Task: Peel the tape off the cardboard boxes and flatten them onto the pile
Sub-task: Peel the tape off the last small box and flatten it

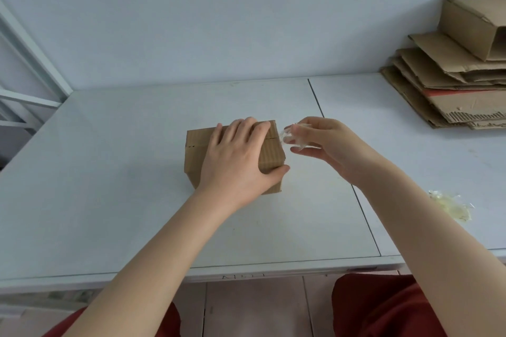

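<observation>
Mid-table, my left hand [238, 157] grips the small brown corrugated cardboard box [195, 152] while my right hand [330, 145] pinches crumpled clear tape [290, 134] beside it; peeling underway, and flattening likely comes next.

You face a white table [109, 186] against a pale wall [191, 22]. White metal frame [35, 53] at left; pinkish floor tiles [254, 309] below.

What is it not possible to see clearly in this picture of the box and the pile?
Head view:
cardboard box top: left hand covers it; seam unseen.
tape in right hand: the hand hides part of it.
cardboard pile: cut by right edge.
writing on table edge: too small.
</observation>
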